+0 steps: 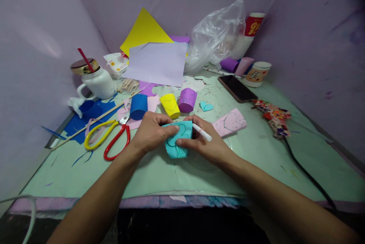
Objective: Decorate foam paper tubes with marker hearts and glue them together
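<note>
A teal paper piece [179, 141] with a heart outline drawn on it sits at the middle of the green table [251, 160]. My left hand [152, 132] pinches its left edge with closed fingers. My right hand [203, 143] grips its right side and also holds a white pen [202, 132] that points up and to the left. Just behind stand a blue paper cup [138, 106], a yellow paper cup [170, 105] with a heart on it, and a purple paper cup [187, 100].
Red and yellow scissors [107, 137] lie at the left by a long wooden stick [94, 121]. A white jar [95, 78], paper sheets [156, 63], a plastic bag [216, 37], a phone [237, 88], a pink heart card [229, 122] and a decorated glue gun [275, 118] with its black cord surround the work spot.
</note>
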A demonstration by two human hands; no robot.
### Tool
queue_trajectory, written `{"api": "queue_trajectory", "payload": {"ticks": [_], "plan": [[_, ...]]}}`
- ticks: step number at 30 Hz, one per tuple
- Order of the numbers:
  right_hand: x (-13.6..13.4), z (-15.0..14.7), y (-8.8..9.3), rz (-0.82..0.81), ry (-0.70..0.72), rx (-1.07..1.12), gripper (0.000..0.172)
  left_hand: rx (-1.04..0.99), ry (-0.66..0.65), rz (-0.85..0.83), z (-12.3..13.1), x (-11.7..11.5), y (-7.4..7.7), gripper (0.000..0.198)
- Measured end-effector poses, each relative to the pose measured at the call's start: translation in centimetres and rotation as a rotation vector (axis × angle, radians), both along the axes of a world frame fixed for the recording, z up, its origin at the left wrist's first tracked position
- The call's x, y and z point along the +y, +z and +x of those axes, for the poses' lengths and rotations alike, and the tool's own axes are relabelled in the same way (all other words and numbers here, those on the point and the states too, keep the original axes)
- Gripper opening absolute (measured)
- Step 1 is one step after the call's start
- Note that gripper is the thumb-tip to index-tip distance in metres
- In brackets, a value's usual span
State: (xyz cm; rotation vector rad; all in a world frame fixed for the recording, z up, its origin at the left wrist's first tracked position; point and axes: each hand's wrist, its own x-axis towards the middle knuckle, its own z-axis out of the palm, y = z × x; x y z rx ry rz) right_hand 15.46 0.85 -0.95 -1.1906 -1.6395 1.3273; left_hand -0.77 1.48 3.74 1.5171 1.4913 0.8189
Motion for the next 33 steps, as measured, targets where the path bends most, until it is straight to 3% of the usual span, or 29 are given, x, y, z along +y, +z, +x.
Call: {"api": "queue_trajectory", "payload": {"ticks": [10,15,17,21,26,33], "plan": [[0.3,0.3,1.1,0.066,-0.021,-0.085,0.038,0.083,-0.075,0.066,-0.4,0.0,-0.4,0.015],[0.4,1.3,2.6,0.201,-0.325,0.151,0.032,0.062,-0.099,0.076,-0.5,0.1,-0.7,0.017],[0.2,1.8,2.8,0.291,-0.379,0.291,0.038,0.052,-0.104,0.074,-0.6,0.2,-0.8,0.017],[-0.8,2.3,2.7,0.450,-0.177,0.229,0.043,0.066,-0.128,0.055,-0.7,0.3,-1.1,0.015],[-2.0,1.7,3.0,0.502,0.112,-0.096,0.006,0.093,-0.126,0.097,-0.8,0.3,-1.3,0.019],[-1.9,1.4,3.1,0.656,0.137,-0.201,0.008,0.127,-0.111,0.123,-0.7,0.1,-1.3,0.021]]}}
